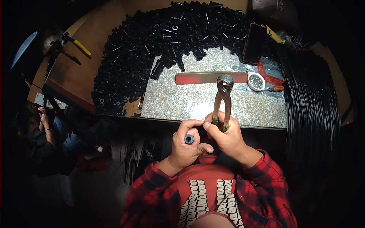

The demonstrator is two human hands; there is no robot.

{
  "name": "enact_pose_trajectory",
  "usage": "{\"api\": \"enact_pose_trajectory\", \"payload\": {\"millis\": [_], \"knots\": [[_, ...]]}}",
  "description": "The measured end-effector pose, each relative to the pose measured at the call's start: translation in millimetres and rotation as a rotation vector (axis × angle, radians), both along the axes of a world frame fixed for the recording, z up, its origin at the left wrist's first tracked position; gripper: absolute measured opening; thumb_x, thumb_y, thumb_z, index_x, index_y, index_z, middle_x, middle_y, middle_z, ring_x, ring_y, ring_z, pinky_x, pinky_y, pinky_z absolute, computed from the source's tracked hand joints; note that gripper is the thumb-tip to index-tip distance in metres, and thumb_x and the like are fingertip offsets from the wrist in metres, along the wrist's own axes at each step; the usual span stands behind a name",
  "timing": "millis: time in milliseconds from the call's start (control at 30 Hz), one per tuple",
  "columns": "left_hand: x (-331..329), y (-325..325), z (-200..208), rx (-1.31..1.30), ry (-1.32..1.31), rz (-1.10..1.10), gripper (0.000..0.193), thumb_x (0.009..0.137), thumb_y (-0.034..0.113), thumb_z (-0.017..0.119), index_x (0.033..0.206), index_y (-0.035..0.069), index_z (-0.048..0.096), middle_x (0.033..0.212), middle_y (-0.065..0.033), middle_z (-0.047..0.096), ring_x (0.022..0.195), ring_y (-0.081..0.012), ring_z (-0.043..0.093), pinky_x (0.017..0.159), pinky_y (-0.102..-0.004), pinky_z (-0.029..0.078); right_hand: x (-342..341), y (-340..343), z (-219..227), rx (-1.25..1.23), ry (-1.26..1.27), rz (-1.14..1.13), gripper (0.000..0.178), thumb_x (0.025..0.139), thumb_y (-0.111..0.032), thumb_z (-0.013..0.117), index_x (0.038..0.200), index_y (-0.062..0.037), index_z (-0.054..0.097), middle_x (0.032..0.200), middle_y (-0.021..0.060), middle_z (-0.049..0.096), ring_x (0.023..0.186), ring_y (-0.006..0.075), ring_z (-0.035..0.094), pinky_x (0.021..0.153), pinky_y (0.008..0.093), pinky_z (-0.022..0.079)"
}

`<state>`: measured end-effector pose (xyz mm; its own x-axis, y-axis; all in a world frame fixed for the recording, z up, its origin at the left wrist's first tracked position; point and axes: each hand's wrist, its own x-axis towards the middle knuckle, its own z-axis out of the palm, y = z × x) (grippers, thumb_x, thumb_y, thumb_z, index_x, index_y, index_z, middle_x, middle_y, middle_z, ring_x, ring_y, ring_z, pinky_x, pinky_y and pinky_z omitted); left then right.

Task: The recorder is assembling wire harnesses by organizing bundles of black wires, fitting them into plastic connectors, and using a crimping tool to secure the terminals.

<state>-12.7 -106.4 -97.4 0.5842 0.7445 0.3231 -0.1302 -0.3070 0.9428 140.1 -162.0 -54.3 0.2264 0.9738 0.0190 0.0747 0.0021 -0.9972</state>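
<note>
The left hand [184, 148] has its grip curled around a black tube [189, 142], whose round end faces up at us just on the near side of the tabletop [178, 104]. The right hand [230, 137] has its grip wrapped around the green handles of the pincers [224, 98], whose head points away, toward the far side. The fingertips of both hands meet; whether something small is pinched between them, we cannot tell.

We judge that dropping is the main risk: both hands work around the tabletop's near edge, so a tube loosened by the slack left thumb could fall to the floor. We see the pincers carried by the same hand that pinches, so divided fingers might let them tip leftward or knock the white dish [256, 89] at the right, spilling its small metal bits. A careless reach to the far side could topple the loose pile of black parts [125, 57], and a right elbow swung wide might snag the long black rods [313, 87].
</note>
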Motion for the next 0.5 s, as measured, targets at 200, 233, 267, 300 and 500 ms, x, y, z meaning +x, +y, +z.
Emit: {"api": "enact_pose_trajectory", "payload": {"millis": [200, 233, 267, 300, 500], "knots": [[-2, 4, 8, -0.151, -0.016, -0.026, 0.094, 0.065, 0.054, 0.077, 0.126, -0.003, 0.034, 0.065, 0.0044, 0.052, 0.063, -0.0019, 0.049, 0.057, -0.0159, 0.037, -7, 0, 4, 0.199, -0.057, 0.079, 0.009, 0.082, -0.001, 0.060, 0.091, 0.0014, 0.059, 0.083, 0.0084, 0.057, 0.075, 0.0157, 0.057, 0.068, 0.0293, 0.046], [0, 7, 1, -0.157, -0.017, -0.016, 0.094, 0.065, 0.054, 0.077, 0.126, -0.003, 0.034, 0.065, 0.0044, 0.052, 0.063, -0.0019, 0.049, 0.057, -0.0159, 0.037, -8, 1, 3, 0.193, -0.055, 0.089, 0.009, 0.082, -0.001, 0.060, 0.091, 0.0014, 0.059, 0.083, 0.0084, 0.057, 0.075, 0.0157, 0.057, 0.068, 0.0293, 0.046], [3, 10, -6, -0.052, -0.082, -0.013, 0.091, 0.066, 0.053, 0.077, 0.125, -0.001, 0.036, 0.062, 0.0014, 0.053, 0.058, -0.0044, 0.051, 0.054, -0.0187, 0.039, -9, 1, 3, 0.226, -0.100, 0.122, 0.011, 0.081, -0.001, 0.061, 0.092, 0.0016, 0.060, 0.083, 0.0087, 0.057, 0.075, 0.0174, 0.057, 0.068, 0.0297, 0.046], [6, 10, -10, 0.053, -0.146, -0.013, 0.088, 0.067, 0.053, 0.077, 0.125, 0.000, 0.037, 0.058, -0.0016, 0.055, 0.054, -0.0069, 0.053, 0.051, -0.0215, 0.041, -10, 2, 1, 0.258, -0.146, 0.152, 0.012, 0.080, 0.000, 0.062, 0.092, 0.0017, 0.061, 0.083, 0.0091, 0.057, 0.075, 0.0192, 0.058, 0.068, 0.0301, 0.046], [3, 7, -7, -0.039, -0.155, -0.023, 0.092, 0.065, 0.059, 0.074, 0.126, 0.003, 0.035, 0.071, -0.0073, 0.065, 0.066, -0.0104, 0.061, 0.058, -0.0229, 0.045, -14, 4, 3, 0.250, -0.167, 0.168, 0.015, 0.079, -0.001, 0.064, 0.094, 0.0022, 0.063, 0.080, 0.0091, 0.056, 0.073, 0.0206, 0.057, 0.066, 0.0312, 0.046]]}}
